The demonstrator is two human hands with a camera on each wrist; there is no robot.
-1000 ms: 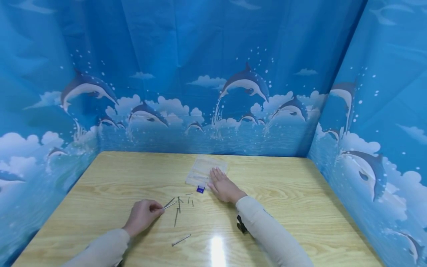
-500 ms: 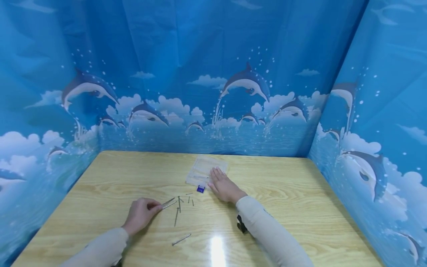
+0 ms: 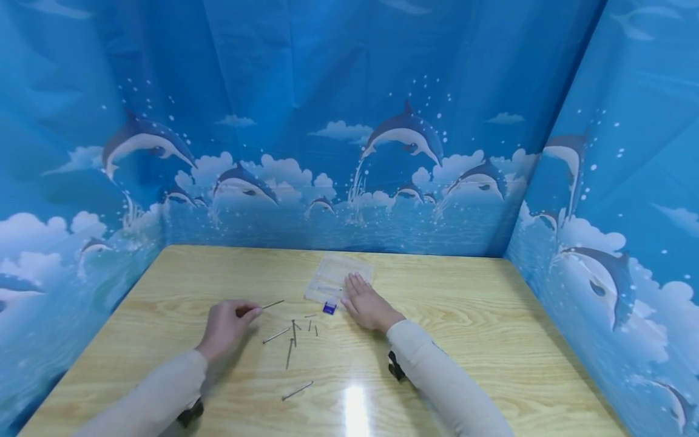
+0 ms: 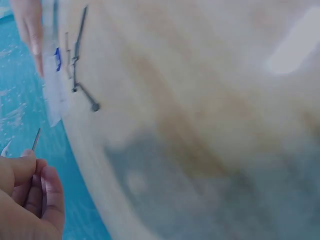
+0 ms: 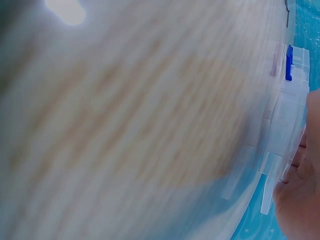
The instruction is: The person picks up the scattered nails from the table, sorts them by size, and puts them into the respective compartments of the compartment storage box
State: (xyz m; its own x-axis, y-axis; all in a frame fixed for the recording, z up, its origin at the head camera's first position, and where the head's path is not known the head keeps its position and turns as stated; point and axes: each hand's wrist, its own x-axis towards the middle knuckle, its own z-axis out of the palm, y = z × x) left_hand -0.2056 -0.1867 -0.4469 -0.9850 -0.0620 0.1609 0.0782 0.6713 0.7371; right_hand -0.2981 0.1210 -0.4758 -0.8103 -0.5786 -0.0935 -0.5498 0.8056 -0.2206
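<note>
Left hand (image 3: pixel 227 326) pinches nail (image 3: pixel 273 304) by one end, risking slippage; right hand (image 3: pixel 369 306), fingers straight, touches box (image 3: pixel 333 271) near far edge of desk (image 3: pixel 464 340).

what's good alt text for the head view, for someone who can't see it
A person's left hand pinches a nail while the right hand rests on a clear plastic box with a blue latch at its near edge. More nails lie scattered on the wood-grain table, with a blue dolphin-print backdrop beyond it.
</note>
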